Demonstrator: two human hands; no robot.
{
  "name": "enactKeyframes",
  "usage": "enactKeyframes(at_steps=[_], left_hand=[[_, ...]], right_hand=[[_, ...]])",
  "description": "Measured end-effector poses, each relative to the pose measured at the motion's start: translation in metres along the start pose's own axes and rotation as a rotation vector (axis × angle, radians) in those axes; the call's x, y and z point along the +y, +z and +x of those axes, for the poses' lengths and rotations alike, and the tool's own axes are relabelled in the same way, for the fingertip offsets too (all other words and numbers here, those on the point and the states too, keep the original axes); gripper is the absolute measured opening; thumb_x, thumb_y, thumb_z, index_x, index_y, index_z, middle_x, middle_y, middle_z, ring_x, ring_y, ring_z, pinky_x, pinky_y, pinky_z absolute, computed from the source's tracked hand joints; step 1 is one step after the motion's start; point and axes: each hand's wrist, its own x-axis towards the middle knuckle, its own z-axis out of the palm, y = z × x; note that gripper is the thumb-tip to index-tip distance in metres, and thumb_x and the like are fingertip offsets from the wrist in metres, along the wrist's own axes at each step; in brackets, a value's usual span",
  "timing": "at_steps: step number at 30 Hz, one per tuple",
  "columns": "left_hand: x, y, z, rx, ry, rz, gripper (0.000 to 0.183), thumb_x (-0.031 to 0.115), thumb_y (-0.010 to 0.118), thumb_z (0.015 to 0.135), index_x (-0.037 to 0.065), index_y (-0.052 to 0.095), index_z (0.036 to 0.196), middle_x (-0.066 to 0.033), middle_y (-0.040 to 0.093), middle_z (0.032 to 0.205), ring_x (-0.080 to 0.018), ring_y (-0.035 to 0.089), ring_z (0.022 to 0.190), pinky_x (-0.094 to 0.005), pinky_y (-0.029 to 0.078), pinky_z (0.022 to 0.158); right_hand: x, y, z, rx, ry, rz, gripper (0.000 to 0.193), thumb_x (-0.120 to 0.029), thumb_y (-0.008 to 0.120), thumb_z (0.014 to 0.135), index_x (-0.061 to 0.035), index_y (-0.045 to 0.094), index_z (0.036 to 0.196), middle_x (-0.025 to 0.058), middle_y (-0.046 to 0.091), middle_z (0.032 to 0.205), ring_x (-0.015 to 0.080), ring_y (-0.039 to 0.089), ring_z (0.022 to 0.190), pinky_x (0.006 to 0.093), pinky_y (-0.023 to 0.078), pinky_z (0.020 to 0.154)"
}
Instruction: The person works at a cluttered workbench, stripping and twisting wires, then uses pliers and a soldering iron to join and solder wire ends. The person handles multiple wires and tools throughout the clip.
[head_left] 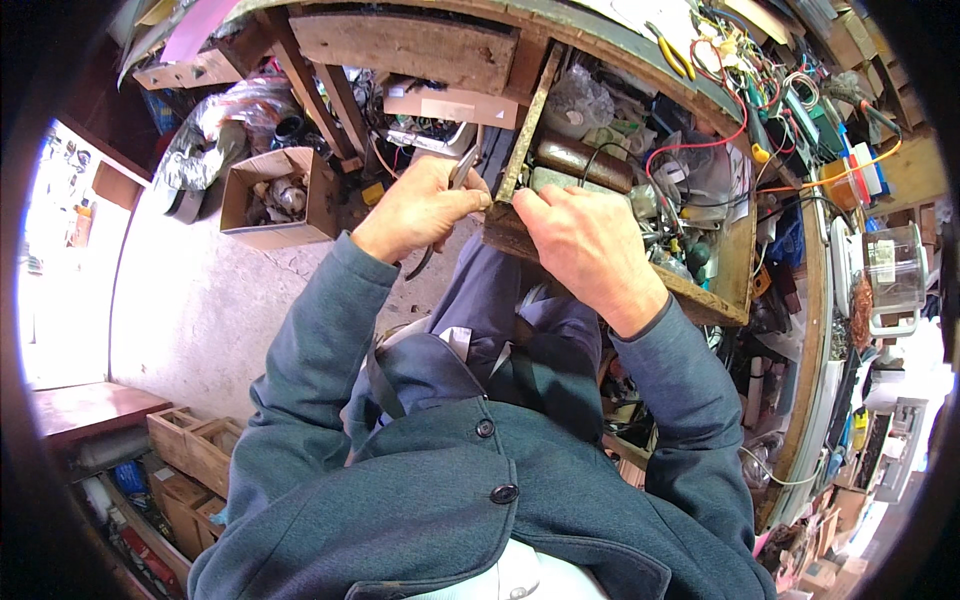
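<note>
My left hand (425,208) is closed around what look like pliers, with a grey metal end (466,165) above the fingers and a dark curved handle (424,262) below the palm. Thumb and forefinger of that hand meet beside the left front corner of a pulled-out wooden drawer (700,296). Over the same corner my right hand (590,245) is closed, fingertips pinched a short way from the left ones. Whatever lies between the right fingers is too small or hidden to make out.
The drawer holds a brown cylinder (584,164), plastic bags and cables. Above it a workbench carries yellow-handled pliers (672,52) and tangled wires. A cardboard box (280,200) stands on the floor at left. Wooden crates (190,440) sit lower left; a clear container (893,265) is at right.
</note>
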Motion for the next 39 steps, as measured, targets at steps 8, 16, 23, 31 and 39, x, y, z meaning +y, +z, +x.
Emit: enactKeyframes(at_steps=[8,16,23,31,39], left_hand=[[-0.001,0.000,-0.001,0.016,0.020,0.041,0.019,0.019,0.070,0.096,0.000,0.072,0.092,0.0019,0.056,0.058,-0.0079,0.050,0.043,-0.0252,0.040,0.039],[-0.008,-0.008,-0.002,0.012,0.008,0.016,0.019,0.019,0.071,0.096,0.001,0.072,0.092,0.0031,0.056,0.060,-0.0066,0.049,0.044,-0.0251,0.039,0.039],[-0.007,-0.010,-0.002,0.021,0.010,0.041,0.017,0.018,0.071,0.097,0.000,0.073,0.095,0.0031,0.056,0.062,-0.0061,0.049,0.044,-0.0246,0.040,0.040],[-0.011,-0.013,-0.005,0.011,-0.010,-0.010,0.018,0.021,0.071,0.098,0.002,0.071,0.096,0.0046,0.054,0.062,-0.0057,0.049,0.044,-0.0241,0.040,0.040],[-0.010,-0.007,-0.003,-0.025,-0.046,-0.037,0.023,0.026,0.072,0.099,0.003,0.070,0.096,0.0056,0.050,0.060,-0.0053,0.048,0.044,-0.0238,0.038,0.039]], right_hand=[[0.001,-0.001,0.001,-0.013,0.004,0.028,0.010,-0.013,0.062,0.089,-0.0079,0.062,0.097,0.0097,0.067,0.082,0.0292,0.072,0.080,0.0430,0.057,0.065],[0.001,-0.003,0.003,-0.001,-0.004,0.032,0.010,-0.011,0.061,0.088,-0.0076,0.062,0.097,0.0099,0.067,0.080,0.0293,0.072,0.078,0.0430,0.056,0.065],[0.006,-0.003,0.003,-0.027,-0.020,0.031,0.010,-0.010,0.061,0.087,-0.0066,0.062,0.096,0.0097,0.067,0.080,0.0290,0.072,0.075,0.0429,0.057,0.064],[0.009,0.003,0.006,0.004,-0.049,0.037,0.011,-0.011,0.061,0.087,-0.0070,0.063,0.097,0.0088,0.067,0.078,0.0279,0.071,0.074,0.0424,0.056,0.062],[0.011,0.003,0.002,0.011,-0.053,0.042,0.012,-0.011,0.061,0.087,-0.0076,0.063,0.098,0.0079,0.067,0.079,0.0273,0.071,0.075,0.0422,0.056,0.062]])
